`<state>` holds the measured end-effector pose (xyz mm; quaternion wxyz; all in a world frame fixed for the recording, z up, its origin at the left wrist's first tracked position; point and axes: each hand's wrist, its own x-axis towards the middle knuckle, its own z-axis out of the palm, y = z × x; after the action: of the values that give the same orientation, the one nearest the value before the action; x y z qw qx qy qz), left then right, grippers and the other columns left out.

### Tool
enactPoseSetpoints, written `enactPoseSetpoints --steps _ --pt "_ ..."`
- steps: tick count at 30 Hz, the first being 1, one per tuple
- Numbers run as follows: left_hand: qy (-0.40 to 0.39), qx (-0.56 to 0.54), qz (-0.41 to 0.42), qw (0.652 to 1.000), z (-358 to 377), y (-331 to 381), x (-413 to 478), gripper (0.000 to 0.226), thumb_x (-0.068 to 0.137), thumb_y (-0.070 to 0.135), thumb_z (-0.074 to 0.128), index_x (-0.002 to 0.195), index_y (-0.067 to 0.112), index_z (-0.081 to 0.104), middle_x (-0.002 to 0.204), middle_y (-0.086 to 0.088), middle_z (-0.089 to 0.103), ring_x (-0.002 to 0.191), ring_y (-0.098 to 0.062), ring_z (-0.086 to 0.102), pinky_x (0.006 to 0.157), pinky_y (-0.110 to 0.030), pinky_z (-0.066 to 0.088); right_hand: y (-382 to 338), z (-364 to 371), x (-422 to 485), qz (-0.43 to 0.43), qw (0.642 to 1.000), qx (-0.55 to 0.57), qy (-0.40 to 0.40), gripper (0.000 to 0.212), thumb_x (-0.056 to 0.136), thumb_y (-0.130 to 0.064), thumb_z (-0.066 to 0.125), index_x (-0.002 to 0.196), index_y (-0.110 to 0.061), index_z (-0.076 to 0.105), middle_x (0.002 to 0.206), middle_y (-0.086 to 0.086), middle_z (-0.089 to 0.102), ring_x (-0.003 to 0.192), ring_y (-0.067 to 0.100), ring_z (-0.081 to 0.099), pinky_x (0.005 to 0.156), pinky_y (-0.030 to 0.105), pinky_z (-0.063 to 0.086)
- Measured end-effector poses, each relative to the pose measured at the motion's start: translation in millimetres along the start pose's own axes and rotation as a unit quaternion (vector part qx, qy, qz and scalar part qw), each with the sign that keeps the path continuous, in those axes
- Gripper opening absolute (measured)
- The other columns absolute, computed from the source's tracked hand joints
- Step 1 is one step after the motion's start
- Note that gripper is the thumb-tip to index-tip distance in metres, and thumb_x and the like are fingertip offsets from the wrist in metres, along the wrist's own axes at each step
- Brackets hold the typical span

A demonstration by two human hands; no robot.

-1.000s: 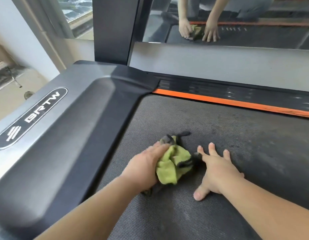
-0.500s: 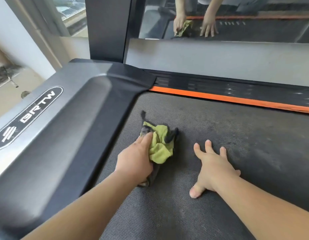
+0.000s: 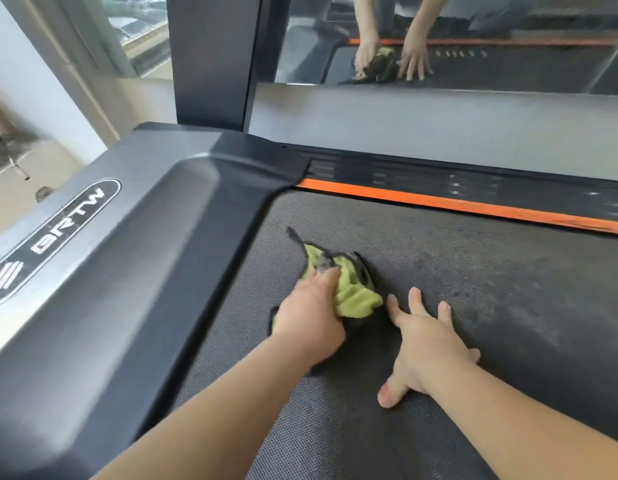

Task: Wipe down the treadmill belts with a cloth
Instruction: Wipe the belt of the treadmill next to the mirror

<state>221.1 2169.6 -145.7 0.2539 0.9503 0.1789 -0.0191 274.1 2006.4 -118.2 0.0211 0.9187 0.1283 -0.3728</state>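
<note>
Leftward, side rail near cloth; mirror ahead

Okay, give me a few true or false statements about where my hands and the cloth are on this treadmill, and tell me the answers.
1. The left hand grips a green cloth on the treadmill belt. True.
2. An orange stripe runs along the belt's far edge. True.
3. The cloth touches that stripe. False: bare belt lies between them.
4. The right hand holds a second cloth. False: it lies flat on the belt, fingers spread, holding nothing.
</note>
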Motion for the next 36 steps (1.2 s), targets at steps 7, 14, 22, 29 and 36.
enactPoseSetpoints --steps 7,14,22,29,36 --pt "-0.044 0.079 0.012 0.996 -13.5 -3.2 11.3 0.076 0.086 0.016 0.059 0.153 0.041 0.034 0.136 0.005 0.059 0.119 -0.025 0.06 0.086 -0.031 0.048 2.5 0.3 2.8 -0.007 1.0 -0.004 0.004 0.152 0.052 -0.052 0.099 0.161 -0.044 -0.007 0.162 -0.015 -0.038 0.153 0.032 -0.028 0.111 0.078 0.025" --pt "-0.122 -0.007 0.106 0.987 -3.5 20.6 -17.3 0.08 0.083 0.016 0.058 0.154 0.045 0.032 0.129 0.004 0.065 0.115 -0.026 0.062 0.093 -0.033 0.052 3.0 -0.7 1.6 0.007 1.0 0.012 0.001 0.156 0.05 -0.051 0.1 0.163 -0.035 -0.006 0.162 -0.019 -0.036 0.152 0.027 -0.031 0.113 0.076 0.023" --pt "-0.091 0.028 0.07 0.993 -1.8 28.5 -2.6 0.075 0.082 0.014 0.06 0.151 0.036 0.039 0.137 0.0 0.061 0.124 -0.03 0.058 0.099 -0.032 0.048 3.0 -0.2 2.4 0.018 1.0 0.021 -0.002 0.158 0.049 -0.052 0.1 0.161 -0.039 -0.01 0.164 -0.015 -0.031 0.154 0.027 -0.027 0.114 0.075 0.022" --pt "0.03 0.023 -0.046 0.998 -3.6 3.0 22.9 0.054 0.082 0.016 0.057 0.13 0.031 0.04 0.131 0.0 0.056 0.119 -0.033 0.057 0.092 -0.042 0.049 1.4 -1.1 1.2 0.0 1.0 0.003 -0.004 0.157 0.05 -0.051 0.1 0.157 -0.051 -0.015 0.16 -0.018 -0.039 0.153 0.031 -0.029 0.11 0.079 0.024" --pt "-0.092 -0.045 0.056 0.993 -3.0 11.1 3.1 0.074 0.089 0.016 0.055 0.154 0.039 0.03 0.148 0.009 0.053 0.135 -0.024 0.044 0.12 -0.037 0.031 2.4 -0.9 0.5 0.002 1.0 0.017 -0.003 0.147 0.048 -0.05 0.099 0.162 -0.037 0.008 0.165 -0.019 -0.028 0.153 0.029 -0.029 0.111 0.078 0.024"
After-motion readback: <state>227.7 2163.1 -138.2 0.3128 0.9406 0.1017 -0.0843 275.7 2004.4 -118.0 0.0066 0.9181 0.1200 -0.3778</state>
